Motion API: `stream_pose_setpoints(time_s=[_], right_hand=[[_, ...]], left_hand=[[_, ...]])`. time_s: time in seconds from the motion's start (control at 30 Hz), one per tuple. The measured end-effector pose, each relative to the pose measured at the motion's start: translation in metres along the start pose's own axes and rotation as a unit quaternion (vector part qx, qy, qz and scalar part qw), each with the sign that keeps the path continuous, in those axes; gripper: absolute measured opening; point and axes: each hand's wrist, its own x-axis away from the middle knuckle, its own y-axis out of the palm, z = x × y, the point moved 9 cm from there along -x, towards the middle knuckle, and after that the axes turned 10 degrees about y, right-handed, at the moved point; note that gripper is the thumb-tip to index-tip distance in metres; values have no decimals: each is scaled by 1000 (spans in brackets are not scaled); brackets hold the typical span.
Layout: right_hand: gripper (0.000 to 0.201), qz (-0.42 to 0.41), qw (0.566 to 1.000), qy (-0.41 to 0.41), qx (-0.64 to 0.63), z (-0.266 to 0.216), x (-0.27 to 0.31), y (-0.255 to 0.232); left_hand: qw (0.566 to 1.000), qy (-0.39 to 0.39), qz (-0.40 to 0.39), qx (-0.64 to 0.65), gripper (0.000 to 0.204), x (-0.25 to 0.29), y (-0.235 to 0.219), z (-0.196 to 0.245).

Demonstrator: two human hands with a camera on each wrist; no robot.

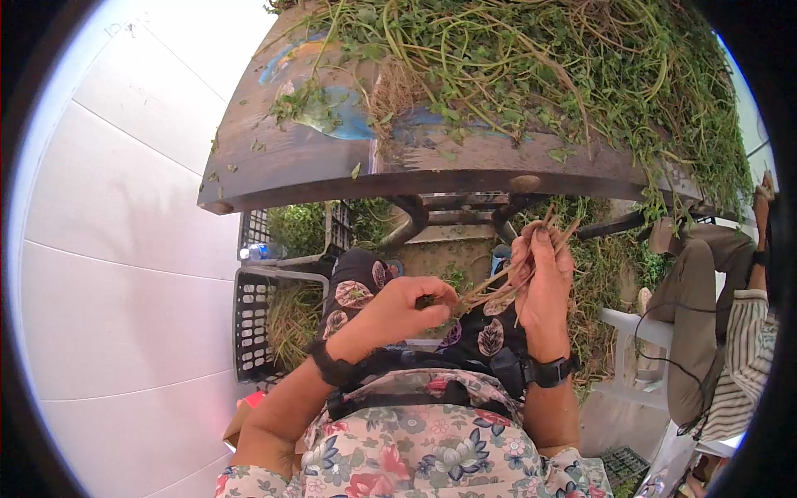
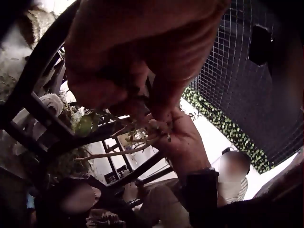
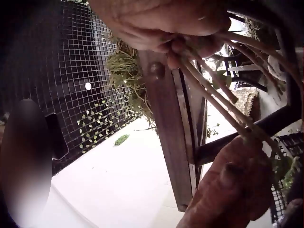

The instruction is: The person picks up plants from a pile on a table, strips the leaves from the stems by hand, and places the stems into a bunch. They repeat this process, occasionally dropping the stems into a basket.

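Observation:
Several thin, pale brown plant stems stretch between the two hands above the person's lap. My right hand grips them near one end, with tips sticking out above the thumb. My left hand has its thumb and fingers curled around the stems lower down. Seen from the right wrist, the stems run from the right hand at the top to the left hand below. A few small green leaves hang by the left fingers in the left wrist view.
A wooden table heaped with leafy green stems stands ahead. Black crates with greenery are at the left, near a white wall. At the right, another person sits by a white plastic stool.

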Motion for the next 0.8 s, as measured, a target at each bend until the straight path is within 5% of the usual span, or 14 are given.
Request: stream_pose_setpoints(time_s=[0.3,0.4,0.5,0.53,0.6,0.63,0.7,0.8], right_hand=[[16,5,997,31,-75,11,-9,-12],[16,7,997,39,-61,12,-8,-13],[16,-3,997,16,-79,4,3,-4],[16,17,997,-6,-78,-1,9,-1],[17,58,994,-52,-73,-12,24,4],[17,20,994,-81,-72,-24,27,10],[17,-49,987,-139,-70,-48,34,15],[17,38,996,-65,-52,-30,17,1]], left_hand=[[983,78,1,-168,16,1,9,-4],[985,45,5,-167,14,2,6,-3],[991,-30,91,-89,12,7,-11,-30],[985,-102,128,51,11,12,-15,-46],[897,-233,189,326,9,21,-16,-72],[850,-226,231,416,4,24,-20,-80],[842,-213,231,438,4,27,-28,-81],[840,-203,227,450,5,25,-24,-71]])
